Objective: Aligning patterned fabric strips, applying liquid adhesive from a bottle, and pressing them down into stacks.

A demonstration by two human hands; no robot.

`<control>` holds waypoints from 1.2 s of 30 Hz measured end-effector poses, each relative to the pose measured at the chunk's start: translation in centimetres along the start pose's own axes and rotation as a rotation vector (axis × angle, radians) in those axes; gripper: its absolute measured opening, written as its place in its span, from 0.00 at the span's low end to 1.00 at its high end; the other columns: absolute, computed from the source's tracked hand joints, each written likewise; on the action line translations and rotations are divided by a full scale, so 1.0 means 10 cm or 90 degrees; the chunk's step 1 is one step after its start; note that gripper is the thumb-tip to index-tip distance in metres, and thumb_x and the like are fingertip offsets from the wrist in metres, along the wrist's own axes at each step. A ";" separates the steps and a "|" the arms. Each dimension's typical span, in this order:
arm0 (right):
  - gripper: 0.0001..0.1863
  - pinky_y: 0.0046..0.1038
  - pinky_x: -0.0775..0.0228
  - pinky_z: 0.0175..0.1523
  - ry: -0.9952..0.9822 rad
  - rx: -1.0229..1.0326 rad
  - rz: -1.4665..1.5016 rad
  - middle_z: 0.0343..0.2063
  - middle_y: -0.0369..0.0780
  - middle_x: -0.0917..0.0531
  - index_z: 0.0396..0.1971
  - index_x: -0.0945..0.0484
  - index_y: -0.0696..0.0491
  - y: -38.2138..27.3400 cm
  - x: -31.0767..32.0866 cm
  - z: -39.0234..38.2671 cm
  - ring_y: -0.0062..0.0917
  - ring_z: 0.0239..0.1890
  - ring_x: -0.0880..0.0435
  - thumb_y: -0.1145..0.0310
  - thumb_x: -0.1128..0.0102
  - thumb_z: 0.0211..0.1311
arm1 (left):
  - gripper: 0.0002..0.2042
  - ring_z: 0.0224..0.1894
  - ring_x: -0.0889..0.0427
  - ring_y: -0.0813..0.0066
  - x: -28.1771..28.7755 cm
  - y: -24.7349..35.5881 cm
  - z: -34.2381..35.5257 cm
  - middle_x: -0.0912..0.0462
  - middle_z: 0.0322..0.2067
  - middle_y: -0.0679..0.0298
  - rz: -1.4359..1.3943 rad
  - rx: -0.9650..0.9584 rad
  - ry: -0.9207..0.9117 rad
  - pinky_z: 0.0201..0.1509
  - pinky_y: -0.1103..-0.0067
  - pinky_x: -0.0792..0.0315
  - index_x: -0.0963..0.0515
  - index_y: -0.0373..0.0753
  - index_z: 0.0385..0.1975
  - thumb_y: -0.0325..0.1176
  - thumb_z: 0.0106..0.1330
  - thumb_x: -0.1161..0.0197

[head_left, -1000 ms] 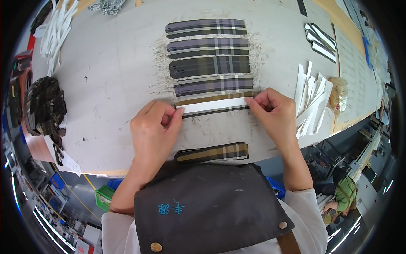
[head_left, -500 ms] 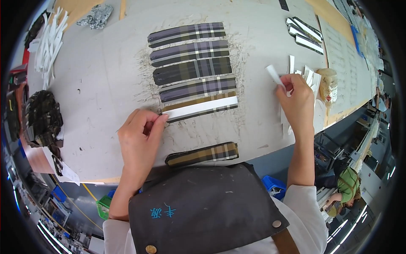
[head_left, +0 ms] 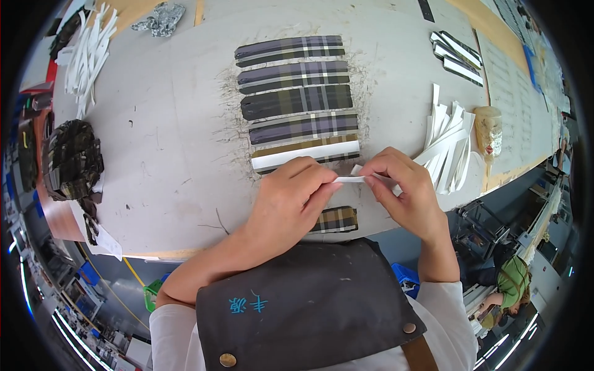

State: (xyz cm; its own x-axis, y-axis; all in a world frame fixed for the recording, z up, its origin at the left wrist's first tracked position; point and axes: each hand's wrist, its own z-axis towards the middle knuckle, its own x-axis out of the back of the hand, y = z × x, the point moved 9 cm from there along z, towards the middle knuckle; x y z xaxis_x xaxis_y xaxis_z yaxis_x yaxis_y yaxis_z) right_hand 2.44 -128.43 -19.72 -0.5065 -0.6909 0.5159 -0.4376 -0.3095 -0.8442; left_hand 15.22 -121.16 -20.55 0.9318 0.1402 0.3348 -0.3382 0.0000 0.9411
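Note:
Both of my hands meet over the near middle of the table, pinching one narrow white strip point(head_left: 351, 179) between them. The left fingertips of my left hand point(head_left: 288, 201) hold one end, and my right hand point(head_left: 405, 191) grips it a little further right. Just beyond them lies a brown plaid fabric piece with a white band point(head_left: 306, 154) laid lengthwise along it. Further away, several purple-grey and dark plaid fabric strips point(head_left: 297, 99) lie in a column. A brown plaid bundle point(head_left: 338, 219) by the near edge is partly covered by my left hand.
Loose white strips point(head_left: 447, 145) are heaped right of my right hand, beside a wrapped yellowish bottle-like object point(head_left: 489, 133). White-backed plaid pieces point(head_left: 458, 55) lie far right. At left sit a bunched dark cloth point(head_left: 73, 159) and more white strips point(head_left: 90, 55). A person in green point(head_left: 512, 281) is at lower right.
My left hand has left the end of the white band on the brown plaid and moved right. My right hand has come left and nearer with a white strip, which both hands now hold.

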 end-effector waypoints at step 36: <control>0.05 0.27 0.38 0.22 -0.140 0.117 0.076 0.19 0.39 0.24 0.30 0.19 0.57 -0.27 -0.24 0.15 0.29 0.17 0.27 0.76 0.34 0.52 | 0.05 0.24 0.27 0.71 0.39 0.05 -0.20 0.23 0.23 0.63 0.010 0.044 0.018 0.26 0.79 0.32 0.21 0.34 0.29 0.21 0.54 0.33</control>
State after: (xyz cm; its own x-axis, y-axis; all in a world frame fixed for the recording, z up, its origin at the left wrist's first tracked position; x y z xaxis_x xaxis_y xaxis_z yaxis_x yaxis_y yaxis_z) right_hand 5.96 -126.92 -18.88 -0.3650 -0.8479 0.3845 -0.2322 -0.3170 -0.9196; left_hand 18.38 -118.62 -18.85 0.9218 0.1678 0.3494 -0.3422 -0.0710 0.9370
